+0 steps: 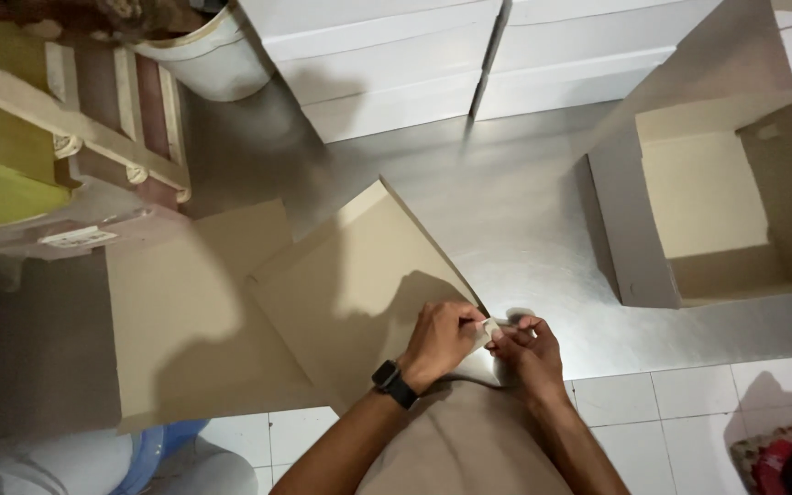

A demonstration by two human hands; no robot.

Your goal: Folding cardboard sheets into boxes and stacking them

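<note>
- Flat cardboard sheet (359, 284) lies on metal surface (524, 229), near its front edge.
- Left hand (439, 341) & right hand (529, 353) both pinch its corner flap, fingers closed on it.
- Step looks like folding; next needs a firm crease.
- Open box (717, 202) to the right, well apart; free room between.

Both hands, the left hand (439, 339) and right hand (529, 351), cover the corner of a flat cardboard sheet (359, 284), hiding the fold between their fingers. The frame's bottom edge cuts off both forearms. An assembled box (634, 238) runs past the right edge; stacked white boxes (387, 64) are cropped at the top.
</note>
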